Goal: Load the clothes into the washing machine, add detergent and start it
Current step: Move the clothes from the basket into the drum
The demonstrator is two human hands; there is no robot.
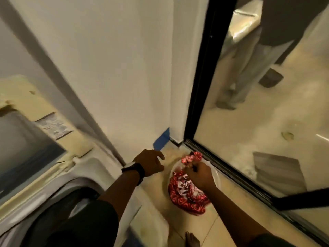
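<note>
red cloth (187,193) under R hand (200,177) fingers, gripped

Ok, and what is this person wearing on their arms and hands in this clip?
Both forearms are bare, with dark short sleeves ending near the elbows. The left hand has a watch with a dark strap and pale face at the wrist. The right hand shows no glove or band.

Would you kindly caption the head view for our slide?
Right hand grips red patterned clothes in a white basin beside the open washing machine.
</note>
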